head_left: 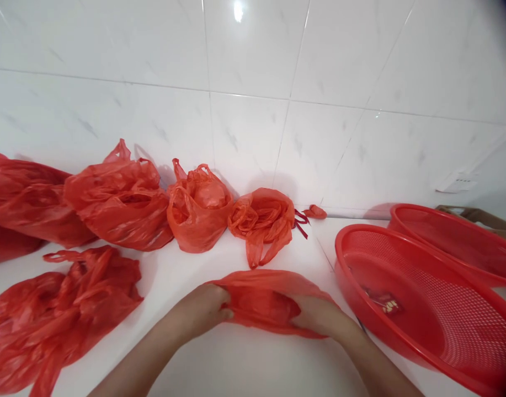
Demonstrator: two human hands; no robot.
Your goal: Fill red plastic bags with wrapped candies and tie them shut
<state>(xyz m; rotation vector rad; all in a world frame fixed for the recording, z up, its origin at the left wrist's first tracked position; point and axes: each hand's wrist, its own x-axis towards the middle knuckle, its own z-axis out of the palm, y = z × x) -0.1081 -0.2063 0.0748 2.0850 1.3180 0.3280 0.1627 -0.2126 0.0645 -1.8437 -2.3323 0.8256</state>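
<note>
A flattened red plastic bag (263, 295) lies on the white counter in front of me. My left hand (207, 310) pinches its left edge with the fingers closed. My right hand (319, 315) grips the bag's right side, its fingers curled into the plastic. The bag is stretched between both hands just above the counter.
Several crumpled red plastic bags (198, 207) line the tiled wall, and a loose pile of red bags (58, 309) lies at the left. A red perforated basket (438, 336) stands at the right with a small packet inside, and a second red basin (455, 240) sits behind it.
</note>
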